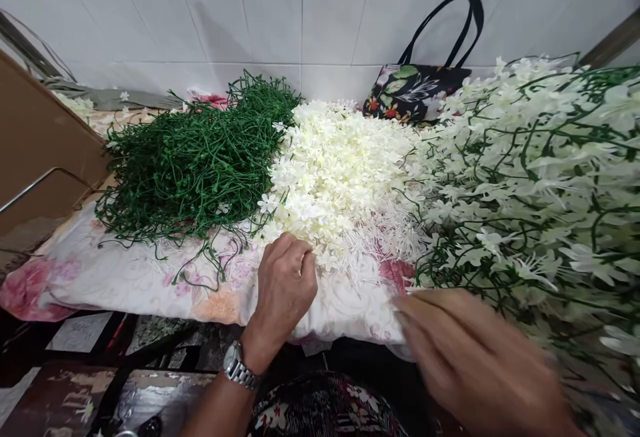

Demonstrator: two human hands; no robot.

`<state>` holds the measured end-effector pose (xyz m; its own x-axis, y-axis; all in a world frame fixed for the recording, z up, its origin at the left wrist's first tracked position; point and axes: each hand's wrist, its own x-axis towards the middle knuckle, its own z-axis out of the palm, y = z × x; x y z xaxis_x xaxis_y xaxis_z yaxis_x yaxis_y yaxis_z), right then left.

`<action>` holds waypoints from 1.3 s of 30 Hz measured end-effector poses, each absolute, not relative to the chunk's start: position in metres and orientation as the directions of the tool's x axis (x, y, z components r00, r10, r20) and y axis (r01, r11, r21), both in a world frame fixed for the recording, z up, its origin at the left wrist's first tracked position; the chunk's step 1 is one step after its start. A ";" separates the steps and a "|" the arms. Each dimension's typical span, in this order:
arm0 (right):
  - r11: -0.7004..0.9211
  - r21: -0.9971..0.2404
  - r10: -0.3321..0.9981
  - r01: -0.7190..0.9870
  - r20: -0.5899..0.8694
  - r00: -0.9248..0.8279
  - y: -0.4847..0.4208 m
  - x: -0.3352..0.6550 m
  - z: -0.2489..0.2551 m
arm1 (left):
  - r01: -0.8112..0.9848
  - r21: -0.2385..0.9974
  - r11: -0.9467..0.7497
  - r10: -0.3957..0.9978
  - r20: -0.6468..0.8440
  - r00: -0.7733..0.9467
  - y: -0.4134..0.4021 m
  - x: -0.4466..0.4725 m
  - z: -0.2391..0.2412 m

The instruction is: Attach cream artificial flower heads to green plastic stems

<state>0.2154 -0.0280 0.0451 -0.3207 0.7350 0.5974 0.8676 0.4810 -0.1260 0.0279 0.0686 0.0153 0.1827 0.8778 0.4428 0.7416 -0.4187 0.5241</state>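
Note:
My left hand (285,287), with a metal watch on its wrist, rests at the near edge of a heap of loose white artificial flowers (340,177). Its fingers are curled together in a pinch; what they hold is hidden. My right hand (470,357) is smeared by motion in the lower right, beside a pile of assembled green stems with white flowers (540,183). Its fingers look stretched toward the left, but I cannot make out whether it holds anything. A tangle of bare green plastic stems (195,157) lies to the left of the white heap.
Everything lies on a floral cloth (125,277) over a raised surface against a white tiled wall. A black floral bag (420,87) with long handles stands at the back. A brown cardboard panel (35,137) and metal bar are at left. Dark floor lies below.

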 end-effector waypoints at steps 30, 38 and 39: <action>0.505 -0.555 0.854 0.661 0.430 -0.292 0.012 0.162 0.053 | -0.670 0.628 0.395 0.899 -0.415 0.140 0.040 0.000 0.028; 0.441 -0.666 0.897 0.602 0.313 -0.311 0.024 0.144 0.050 | -0.623 0.635 0.457 0.881 -0.419 0.219 0.032 0.002 0.025; 0.433 -0.671 0.901 0.602 0.304 -0.309 0.024 0.144 0.050 | -0.600 0.669 0.439 0.892 -0.403 0.204 0.031 0.002 0.024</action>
<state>0.1443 0.0242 0.0497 -0.3087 0.9013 0.3039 0.6023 0.4326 -0.6709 0.0024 0.0311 0.0239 0.2043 0.8922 -0.4028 -0.6000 0.4392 0.6687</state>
